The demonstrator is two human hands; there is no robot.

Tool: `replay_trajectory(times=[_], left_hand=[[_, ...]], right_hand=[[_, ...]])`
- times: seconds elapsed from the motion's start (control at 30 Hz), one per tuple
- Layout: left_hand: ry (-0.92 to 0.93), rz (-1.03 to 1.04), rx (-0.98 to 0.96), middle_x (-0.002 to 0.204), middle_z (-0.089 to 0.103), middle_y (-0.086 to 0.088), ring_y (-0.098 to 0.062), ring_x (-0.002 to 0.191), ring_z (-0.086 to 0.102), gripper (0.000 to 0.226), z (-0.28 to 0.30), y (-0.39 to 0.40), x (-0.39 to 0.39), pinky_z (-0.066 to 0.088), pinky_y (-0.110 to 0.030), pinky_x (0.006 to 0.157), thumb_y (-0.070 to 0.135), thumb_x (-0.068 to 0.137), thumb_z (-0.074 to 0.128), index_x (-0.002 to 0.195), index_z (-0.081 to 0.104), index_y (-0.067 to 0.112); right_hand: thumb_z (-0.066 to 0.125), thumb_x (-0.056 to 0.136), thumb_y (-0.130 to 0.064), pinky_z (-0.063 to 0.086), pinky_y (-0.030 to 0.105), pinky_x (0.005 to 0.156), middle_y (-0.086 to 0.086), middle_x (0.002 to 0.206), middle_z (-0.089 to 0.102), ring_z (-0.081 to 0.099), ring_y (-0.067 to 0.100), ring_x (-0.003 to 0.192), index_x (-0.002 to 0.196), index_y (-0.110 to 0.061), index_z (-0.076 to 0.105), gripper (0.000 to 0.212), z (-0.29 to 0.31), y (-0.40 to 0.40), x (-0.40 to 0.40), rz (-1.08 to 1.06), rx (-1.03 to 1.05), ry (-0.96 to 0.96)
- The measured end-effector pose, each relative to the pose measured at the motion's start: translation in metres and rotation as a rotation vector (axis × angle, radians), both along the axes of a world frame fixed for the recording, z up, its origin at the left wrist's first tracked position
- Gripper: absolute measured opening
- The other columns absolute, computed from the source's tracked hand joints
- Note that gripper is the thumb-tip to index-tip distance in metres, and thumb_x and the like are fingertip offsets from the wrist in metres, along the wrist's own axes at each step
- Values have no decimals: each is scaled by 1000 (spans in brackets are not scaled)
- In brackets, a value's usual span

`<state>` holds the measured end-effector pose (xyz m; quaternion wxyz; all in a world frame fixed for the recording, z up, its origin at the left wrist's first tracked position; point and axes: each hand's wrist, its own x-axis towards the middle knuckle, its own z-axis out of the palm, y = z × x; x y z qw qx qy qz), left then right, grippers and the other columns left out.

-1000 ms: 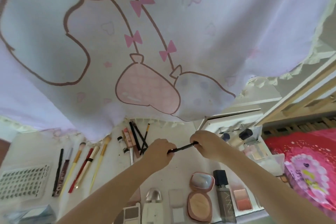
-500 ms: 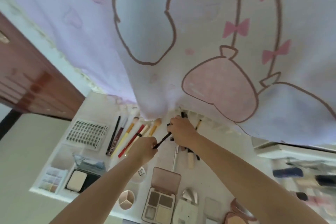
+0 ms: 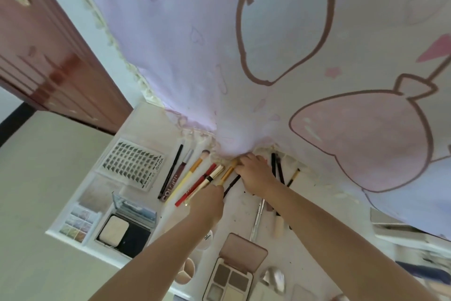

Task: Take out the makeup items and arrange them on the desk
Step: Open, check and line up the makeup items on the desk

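Now the thin black pencil point(image 3: 231, 183) lies low against the white table point(image 3: 302, 205), just right of the row of brushes and pencils near the far edge, where half a second ago it was slanting in the air between both hands. The left hand point(image 3: 209, 203) has its fingers curled around the pencil's near end, and the right hand point(image 3: 253, 173) has its fingers bent down over the far end, close under the hem of the pink printed curtain point(image 3: 219, 81); whether the right fingers pinch the pencil or only press on it I cannot tell. A second ago the pair held it well to the right, near the storage box; it has since travelled across to the left part of the table.

That puts it beside its like: the gold-handled brush point(image 3: 225, 173), the red pencil point(image 3: 195, 188) and the yellow-handled brush point(image 3: 189, 176) lie parallel just to its left, with the lash tray point(image 3: 133, 165) further left. By my reading the placing of this item is almost done, and only the letting go remains. The eyeshadow palette point(image 3: 231, 278) and powder compact point(image 3: 124, 232) lie along the near edge
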<state>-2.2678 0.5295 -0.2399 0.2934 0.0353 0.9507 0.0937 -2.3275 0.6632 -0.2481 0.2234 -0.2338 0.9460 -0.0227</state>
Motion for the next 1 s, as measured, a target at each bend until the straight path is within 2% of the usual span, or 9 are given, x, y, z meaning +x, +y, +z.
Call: replay_trajectory(times=[0.17,0.4,0.5,0.6,0.7,0.8,0.87,0.93,1.0], left_hand=[[52,9,55,117,54,-4,-19,106,55,23,-1,-4,4,43,-25,78,24,97,39,113,48,9],[160,56,97,97,51,-1,-14,89,51,26,1,-7,12,41,-24,71,26,98,35,111,50,10],[183,69,107,109,55,-1,-16,98,55,28,4,-9,16,44,-25,74,26,98,35,117,50,12],[196,77,108,119,56,0,-16,106,55,30,8,-12,21,42,-22,77,26,98,34,120,50,13],[201,87,140,121,55,1,-14,109,54,30,18,-15,23,39,-19,77,25,97,36,121,50,14],[159,114,238,121,57,-1,-15,110,54,32,35,-7,18,44,-22,87,25,97,38,123,52,13],[99,207,381,108,63,-3,-13,96,57,27,51,7,10,45,-23,82,23,96,40,109,61,11],[-35,339,605,83,59,-1,-12,74,52,22,68,27,2,42,-23,69,25,95,44,85,61,16],[-138,470,854,74,54,3,-12,71,50,16,84,50,-2,42,-19,62,26,93,50,83,60,17]], right_hand=[[61,77,-4,44,38,83,17,103,62,55,34,102,99,-1,64,23,16,13,9,-153,-177,203],[44,93,-24,43,29,87,11,134,46,46,23,119,128,-11,42,38,19,12,43,-361,-7,-21],[45,92,-18,44,32,94,13,146,33,27,25,138,136,-10,31,46,15,1,46,-451,19,-28],[45,91,-13,46,31,90,12,145,35,29,24,138,139,-10,26,51,18,-5,47,-548,-16,-60],[45,90,-16,47,27,74,12,144,37,54,21,112,140,-12,26,53,26,0,50,-627,-118,-76],[49,88,-15,40,21,53,6,86,57,49,14,66,95,-10,51,9,46,20,59,-740,-375,-28],[57,85,-11,40,13,49,-5,69,49,48,11,62,75,-15,48,14,61,38,69,-870,-617,-25],[63,82,-7,43,9,51,-6,70,55,51,3,60,70,-20,53,20,79,56,80,-930,-815,-26],[63,81,-1,46,8,52,0,71,60,57,2,53,69,-24,56,27,95,71,90,-929,-961,-26]])
